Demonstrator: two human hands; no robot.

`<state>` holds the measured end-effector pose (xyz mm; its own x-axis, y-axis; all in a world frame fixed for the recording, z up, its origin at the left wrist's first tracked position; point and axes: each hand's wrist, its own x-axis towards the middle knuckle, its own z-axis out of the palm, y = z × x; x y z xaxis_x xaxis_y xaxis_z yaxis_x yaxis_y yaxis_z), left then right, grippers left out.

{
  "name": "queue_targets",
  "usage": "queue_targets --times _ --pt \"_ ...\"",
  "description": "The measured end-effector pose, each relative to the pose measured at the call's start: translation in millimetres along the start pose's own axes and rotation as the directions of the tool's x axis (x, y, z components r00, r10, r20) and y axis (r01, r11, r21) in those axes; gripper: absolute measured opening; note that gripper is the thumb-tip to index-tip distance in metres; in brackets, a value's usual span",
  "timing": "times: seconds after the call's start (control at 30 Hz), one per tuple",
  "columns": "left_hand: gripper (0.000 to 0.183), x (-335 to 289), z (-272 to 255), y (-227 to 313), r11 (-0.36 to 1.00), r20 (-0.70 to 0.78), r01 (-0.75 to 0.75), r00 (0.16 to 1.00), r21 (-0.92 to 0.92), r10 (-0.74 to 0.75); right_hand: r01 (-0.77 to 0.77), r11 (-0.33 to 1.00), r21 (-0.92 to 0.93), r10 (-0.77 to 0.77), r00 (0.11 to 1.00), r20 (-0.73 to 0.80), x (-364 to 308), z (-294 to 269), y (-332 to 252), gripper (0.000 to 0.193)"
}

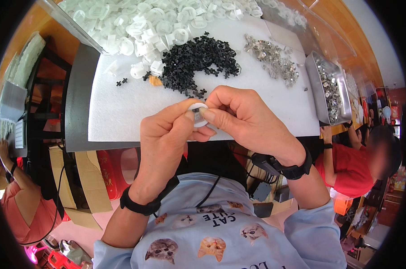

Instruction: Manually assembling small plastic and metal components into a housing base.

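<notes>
Left hand (164, 127) grips a white round piece (196, 106) between thumb and fingers, and the right hand (244, 117) pinches its other side! Black cross-shaped pieces (185, 65) lie heaped beyond.

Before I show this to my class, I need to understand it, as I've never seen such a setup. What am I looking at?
No robot here: these are a person's bare left hand and right hand. The single picture comes from a fisheye camera worn on the head, looking down, so straight edges bend.

On the white sheet lie black crosses and shiny bits, with a heap of white parts at the far side. A metal tray stands at right.

The left hand holds a small disc; the right hand's thumb touches it.
</notes>
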<state>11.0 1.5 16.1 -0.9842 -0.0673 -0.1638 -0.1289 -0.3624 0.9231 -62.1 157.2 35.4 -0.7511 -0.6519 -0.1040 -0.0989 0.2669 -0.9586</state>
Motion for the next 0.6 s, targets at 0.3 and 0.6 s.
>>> queue_targets --times 0.3,0.6 --pt "0.030 2.0 -0.8 -2.1 0.998 0.019 -0.003 1.000 -0.067 0.005 0.372 0.694 -0.617 -0.500 0.865 -0.042 -2.9 8.0 -4.4 0.015" --pt "0.031 1.0 -3.1 -8.7 0.995 0.019 -0.066 0.998 -0.075 0.067 0.401 0.694 -0.599 -0.534 0.844 -0.054 1.4 8.4 -4.5 0.013"
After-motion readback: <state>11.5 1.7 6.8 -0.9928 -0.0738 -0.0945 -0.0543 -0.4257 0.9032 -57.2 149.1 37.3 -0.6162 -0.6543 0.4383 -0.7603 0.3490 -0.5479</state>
